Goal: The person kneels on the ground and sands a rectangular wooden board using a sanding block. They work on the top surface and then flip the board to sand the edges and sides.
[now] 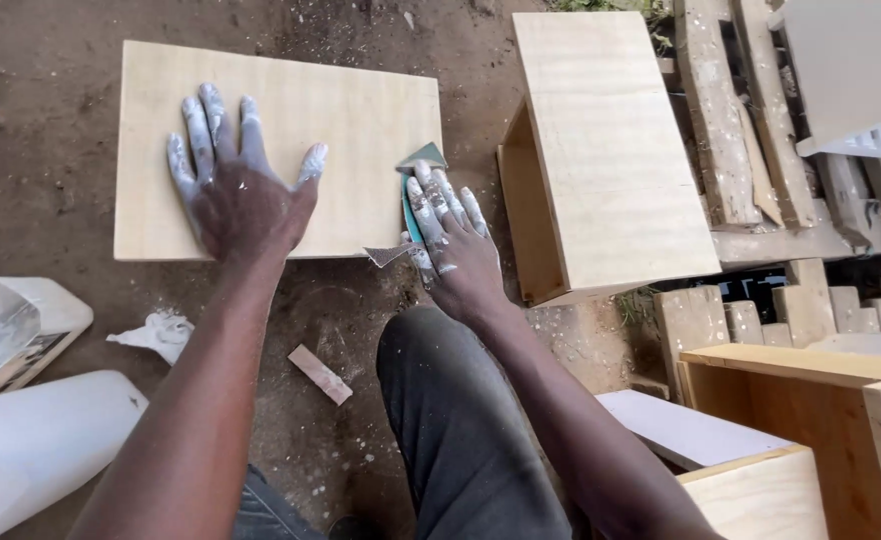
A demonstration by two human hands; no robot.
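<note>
Board (351,130) lies flat on the dirt, long side running left to right. Left hand (241,185) sits on it, fingers spread flat. Right hand (451,240) presses a folded bit of sandpaper (416,165) against the board's right edge, fingers together.

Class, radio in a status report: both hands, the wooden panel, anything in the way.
Left hand flat on the wooden panel, fingers spread. Right hand pressing sandpaper on the panel's right edge. Open wooden box close beside; nothing on the panel's face.
</note>
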